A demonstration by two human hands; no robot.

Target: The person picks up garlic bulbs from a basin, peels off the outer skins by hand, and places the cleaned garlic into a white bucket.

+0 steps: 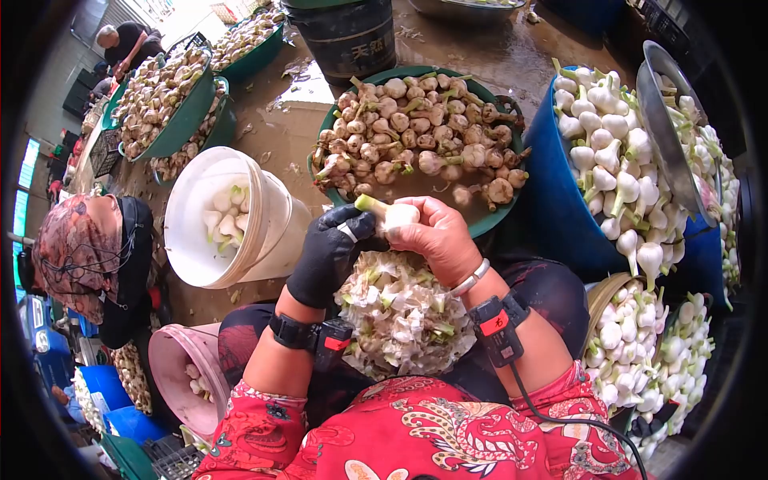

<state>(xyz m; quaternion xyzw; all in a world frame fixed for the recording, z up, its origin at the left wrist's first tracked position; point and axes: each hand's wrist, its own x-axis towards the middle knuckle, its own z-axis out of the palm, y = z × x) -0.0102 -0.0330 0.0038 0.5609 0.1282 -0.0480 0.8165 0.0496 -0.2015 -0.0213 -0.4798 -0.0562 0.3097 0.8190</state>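
My left hand [332, 244], in a black glove with a white band round one finger, is closed against the stem side of a garlic bulb [402, 214]. The bulb's short green stem points up and left. My bare right hand [440, 244] grips the bulb's other side between thumb and fingers. Whether a small tool sits in the gloved hand is hidden. Right below both hands, a heap of papery garlic peelings [404, 316] lies in my lap. Just beyond them stands a green basin [478, 226] of unpeeled, brownish garlic bulbs [424, 128].
To the left are a white bucket [276, 232] with several peeled bulbs and a pink bucket [172, 364]. At right, a blue tub [552, 176] overflows with white garlic. A black bucket [344, 40] stands behind the basin. Another person in a patterned head covering [76, 248] sits at left.
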